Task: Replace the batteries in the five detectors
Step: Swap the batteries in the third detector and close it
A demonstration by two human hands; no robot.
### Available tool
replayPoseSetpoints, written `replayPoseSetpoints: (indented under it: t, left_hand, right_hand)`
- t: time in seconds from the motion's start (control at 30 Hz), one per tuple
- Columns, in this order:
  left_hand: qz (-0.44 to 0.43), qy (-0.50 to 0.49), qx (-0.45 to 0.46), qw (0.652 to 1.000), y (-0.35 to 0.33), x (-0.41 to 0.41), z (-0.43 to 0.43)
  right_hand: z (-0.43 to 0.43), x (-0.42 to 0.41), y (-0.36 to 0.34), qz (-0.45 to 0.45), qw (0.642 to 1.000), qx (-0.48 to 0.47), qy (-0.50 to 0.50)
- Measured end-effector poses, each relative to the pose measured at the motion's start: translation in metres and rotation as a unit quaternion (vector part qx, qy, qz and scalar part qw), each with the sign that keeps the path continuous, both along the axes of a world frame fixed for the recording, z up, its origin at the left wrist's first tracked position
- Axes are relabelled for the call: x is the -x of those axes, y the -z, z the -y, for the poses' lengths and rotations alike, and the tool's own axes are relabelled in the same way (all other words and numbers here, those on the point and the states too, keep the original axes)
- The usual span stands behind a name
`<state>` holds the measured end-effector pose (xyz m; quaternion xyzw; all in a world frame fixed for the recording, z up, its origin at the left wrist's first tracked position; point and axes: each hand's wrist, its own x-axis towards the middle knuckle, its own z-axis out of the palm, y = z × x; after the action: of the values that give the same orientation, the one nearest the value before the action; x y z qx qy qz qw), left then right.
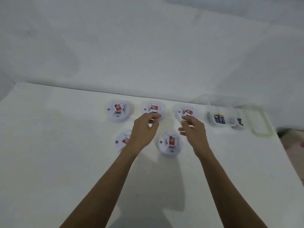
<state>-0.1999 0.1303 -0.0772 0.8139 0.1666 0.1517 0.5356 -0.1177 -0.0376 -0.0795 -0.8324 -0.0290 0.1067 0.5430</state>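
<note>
L hand (144, 129) hovers w/ fingers (155, 116) curled over the near rim of the back-mid detector (153, 109); blur hides whether they touch or pinch it, can't tell. R hand (194, 129) has fingers loosely bent, nothing in it, tips at the near edge of the back-right detector (187, 111). Back-left detector (118, 112) sits apart to the left. Front-left detector (119, 139) is partly under the L wrist; front-right detector (170, 145) lies between the two forearms. All five rest on a white table (65, 145). Back row is near the table's far edge, which meets the wall (148, 46). Open table room to the left and toward the person. On the right a clear tub (230, 111) w/ batteries (219, 120), its lid (259, 120) beside it, near the table's right edge. Each detector has a red/white sticker (118, 107); text too blurred to read. Battery print also unreadable.
</note>
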Motion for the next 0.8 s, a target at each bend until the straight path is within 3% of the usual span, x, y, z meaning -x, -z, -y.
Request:
replayPoseSetpoints:
  t: [0.17,0.43,0.67,0.8]
  left_hand:
    - [-0.079,0.082,0.008,0.993,0.001,-0.059,0.041]
    - [-0.222,0.062,0.009,0.973,0.016,-0.115,0.076]
    - [-0.214,0.009,0.028,0.976,0.025,-0.128,0.09]
    - [-0.179,-0.033,0.048,0.982,0.02,-0.117,0.098]
  right_hand:
    - [0.03,-0.046,0.018,-0.017,0.999,0.025,0.041]
    - [0.042,-0.075,0.039,-0.096,0.995,-0.008,0.016]
    - [0.053,-0.081,0.04,-0.076,0.996,-0.046,-0.03]
    - [0.063,-0.074,0.039,-0.102,0.989,-0.106,-0.009]
